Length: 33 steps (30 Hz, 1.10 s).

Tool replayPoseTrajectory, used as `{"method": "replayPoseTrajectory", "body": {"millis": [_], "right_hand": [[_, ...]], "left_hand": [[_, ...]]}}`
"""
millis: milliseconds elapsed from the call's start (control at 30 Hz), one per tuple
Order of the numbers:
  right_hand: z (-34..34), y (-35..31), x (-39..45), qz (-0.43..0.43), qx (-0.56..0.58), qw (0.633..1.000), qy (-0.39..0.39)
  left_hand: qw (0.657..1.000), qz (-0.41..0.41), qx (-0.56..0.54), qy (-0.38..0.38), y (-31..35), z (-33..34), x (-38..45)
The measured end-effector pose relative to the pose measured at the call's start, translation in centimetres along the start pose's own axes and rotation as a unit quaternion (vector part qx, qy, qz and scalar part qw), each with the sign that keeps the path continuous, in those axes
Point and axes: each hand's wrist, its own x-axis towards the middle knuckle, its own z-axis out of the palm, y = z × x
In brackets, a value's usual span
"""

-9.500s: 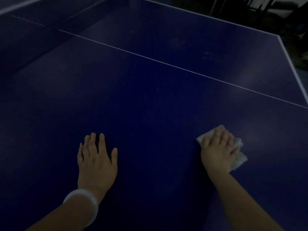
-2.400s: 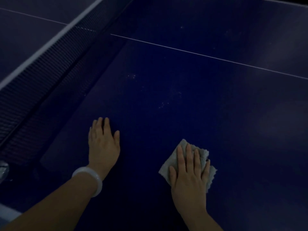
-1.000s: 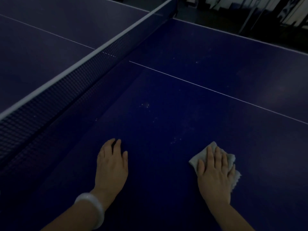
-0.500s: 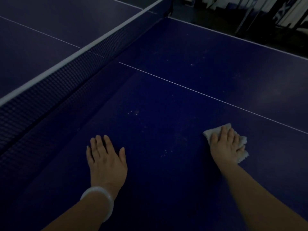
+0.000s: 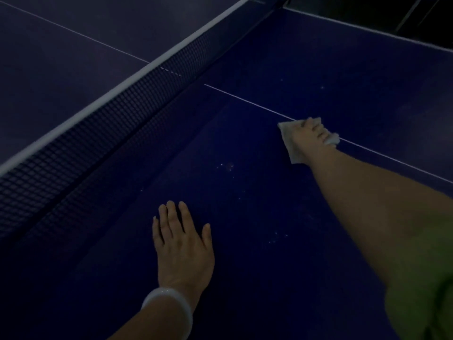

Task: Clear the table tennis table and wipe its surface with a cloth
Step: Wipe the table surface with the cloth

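While my left hand (image 5: 182, 244) lay flat on the table (image 5: 245, 278), my right hand (image 5: 309, 135) pressed the cloth (image 5: 289, 141) on the centre line, fingers spread. Soft and thin, it looked prone to bunching; a flat palm suited it best.

Most of the cloth (image 5: 290, 141) lies hidden under the right hand (image 5: 309, 136) — only its edges show, and both are blurred, so the fingers cannot be told apart. The net (image 5: 103, 114) runs off the left edge. The green sleeve (image 5: 421, 303) is cut off at the lower right — the room beyond the table (image 5: 269, 278) is too dark to read.
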Motion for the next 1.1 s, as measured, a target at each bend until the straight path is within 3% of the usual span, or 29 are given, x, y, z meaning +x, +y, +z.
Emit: {"method": "replayPoseTrajectory", "body": {"millis": [100, 167, 267, 367, 567, 667, 767, 933, 1100], "right_hand": [[1.0, -4.3, -1.0, -0.104, 0.004, 0.993, -0.047], [2.6, -6.5, -2.6, -0.185, -0.054, 0.978, -0.084], [5.6, -7.9, -6.0, -0.311, -0.126, 0.939, -0.079], [6.6, -6.0, -7.8, -0.353, -0.115, 0.927, -0.062], [2.8, 5.6, -6.1, -0.256, -0.162, 0.952, 0.042], [1.5, 12.4, -7.1, -0.131, -0.088, 0.985, 0.075], [1.9, 15.2, -9.5, -0.042, -0.025, 0.995, 0.09], [4.4, 9.4, -12.8, 0.036, -0.012, 0.994, 0.098], [6.7, -4.3, -12.3, -0.064, -0.023, 0.998, 0.009]], "left_hand": [[1.0, -0.004, -0.001, -0.001, -0.1, 0.1, 0.1], [1.0, -0.007, -0.001, 0.0, -0.1, 0.2, 0.1], [1.0, -0.014, -0.008, 0.004, 0.0, 0.2, 0.2], [1.0, -0.021, -0.013, 0.004, 0.0, 0.2, 0.2], [1.0, -0.014, -0.017, 0.007, 0.2, 0.1, 0.1], [1.0, -0.014, -0.012, -0.001, 0.2, -0.1, 0.0], [1.0, -0.01, -0.015, -0.007, 0.2, -0.3, 0.0], [1.0, -0.008, -0.001, -0.009, 0.3, -0.4, 0.0], [1.0, -0.005, -0.01, -0.014, 0.1, -0.2, 0.0]]}}
